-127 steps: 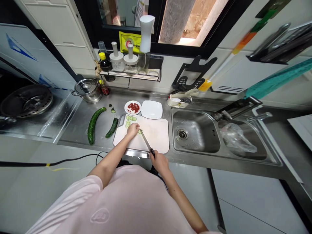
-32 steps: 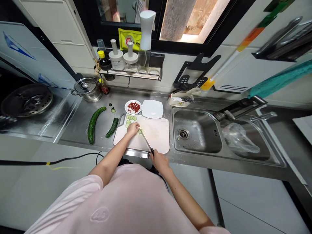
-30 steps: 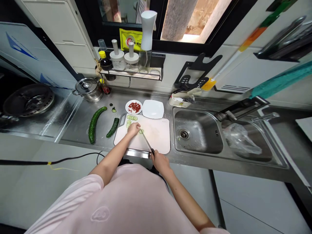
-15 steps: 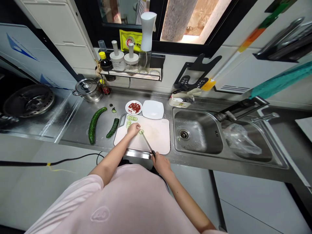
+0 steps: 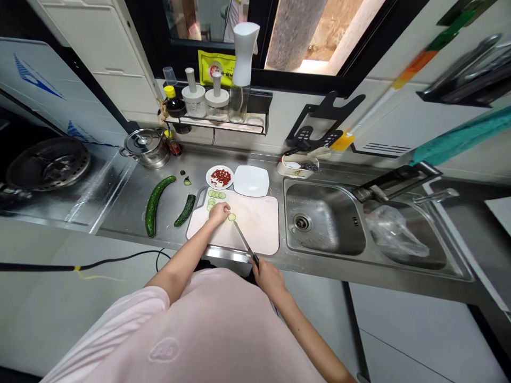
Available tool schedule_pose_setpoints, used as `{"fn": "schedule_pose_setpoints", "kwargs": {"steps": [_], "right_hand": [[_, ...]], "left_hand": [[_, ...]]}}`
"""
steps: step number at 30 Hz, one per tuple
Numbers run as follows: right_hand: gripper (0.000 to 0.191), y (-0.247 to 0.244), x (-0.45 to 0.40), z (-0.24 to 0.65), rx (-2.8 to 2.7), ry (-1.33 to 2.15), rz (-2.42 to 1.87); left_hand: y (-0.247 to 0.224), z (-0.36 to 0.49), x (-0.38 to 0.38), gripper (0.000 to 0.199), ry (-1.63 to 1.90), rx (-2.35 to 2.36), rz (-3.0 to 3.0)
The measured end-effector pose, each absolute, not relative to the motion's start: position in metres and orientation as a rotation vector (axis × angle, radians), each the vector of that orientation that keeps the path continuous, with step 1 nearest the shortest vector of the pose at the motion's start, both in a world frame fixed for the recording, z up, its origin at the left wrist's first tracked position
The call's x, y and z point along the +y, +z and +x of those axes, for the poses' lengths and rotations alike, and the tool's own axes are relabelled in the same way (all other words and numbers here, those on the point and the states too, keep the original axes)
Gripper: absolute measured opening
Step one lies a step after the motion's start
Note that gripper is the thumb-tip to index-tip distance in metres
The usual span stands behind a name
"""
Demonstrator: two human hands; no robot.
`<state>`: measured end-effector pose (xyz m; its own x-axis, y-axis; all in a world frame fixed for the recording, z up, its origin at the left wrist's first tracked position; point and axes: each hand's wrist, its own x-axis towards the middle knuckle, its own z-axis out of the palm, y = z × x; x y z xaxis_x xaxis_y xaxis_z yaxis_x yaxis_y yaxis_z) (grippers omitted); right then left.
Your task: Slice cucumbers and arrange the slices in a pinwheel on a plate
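Note:
My right hand (image 5: 269,277) grips the dark handle of a kitchen knife (image 5: 243,238), whose blade slants over the white cutting board (image 5: 261,229). My left hand (image 5: 219,213) rests on the board with its fingers drawn together; whatever is between them is too small to make out. Right beside those fingertips lies a single cucumber slice (image 5: 232,217), just beyond the knife's tip. Several other cucumber slices (image 5: 216,194) are spread in overlapping rows at the board's upper left. On the counter to the left are a cut piece of cucumber (image 5: 185,211) and a long whole cucumber (image 5: 155,206).
Behind the board stand a plate of chopped red pieces (image 5: 220,177) and a white square plate (image 5: 251,181). A sink (image 5: 325,218) is at the right. Toward the left are a lidded pot (image 5: 146,148) and a wok (image 5: 48,165). A spice shelf (image 5: 215,122) hangs above.
The knife and my right hand have shifted slightly right and toward me, so the tip has come away from the slice. My left hand stays nearly in place.

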<state>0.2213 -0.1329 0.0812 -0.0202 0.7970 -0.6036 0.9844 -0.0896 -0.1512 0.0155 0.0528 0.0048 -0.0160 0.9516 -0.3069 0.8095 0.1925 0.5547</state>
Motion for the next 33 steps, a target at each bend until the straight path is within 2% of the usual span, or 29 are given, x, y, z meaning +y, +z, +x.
{"fn": "schedule_pose_setpoints", "kwargs": {"steps": [33], "right_hand": [[0.031, 0.078, -0.110, 0.205, 1.906, -0.804, 1.978]], "left_hand": [[0.004, 0.014, 0.056, 0.015, 0.287, 1.817, 1.667]]}}
